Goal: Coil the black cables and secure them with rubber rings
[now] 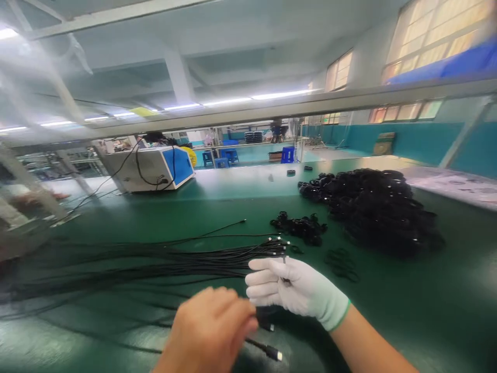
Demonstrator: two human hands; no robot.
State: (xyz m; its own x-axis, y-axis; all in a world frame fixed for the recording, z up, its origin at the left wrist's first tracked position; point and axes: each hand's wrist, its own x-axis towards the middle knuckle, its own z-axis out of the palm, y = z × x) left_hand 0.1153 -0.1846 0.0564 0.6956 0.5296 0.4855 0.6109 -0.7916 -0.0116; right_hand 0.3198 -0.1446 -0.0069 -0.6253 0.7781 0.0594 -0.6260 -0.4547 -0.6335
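My bare left hand (212,329) is low in the middle, slightly blurred, its fingers curled closed; what lies inside them is hidden. A black cable with a metal-tipped plug (274,353) comes out beside its thumb, but I cannot tell whether the hand grips it. My right hand (298,285), in a white glove with a green cuff, pinches a small dark piece (284,260) between thumb and forefinger, mostly covered. Beyond both hands runs a bundle of black cables (202,261), plug ends toward the right. Several small black loops (341,264) lie right of the glove.
A large heap of black loops (376,207) covers the right side of the green table (233,202), with a smaller heap (298,226) beside it. A blue and white machine (155,168) stands at the back left. A metal rail (240,116) crosses above; plastic sheeting (458,184) lies far right.
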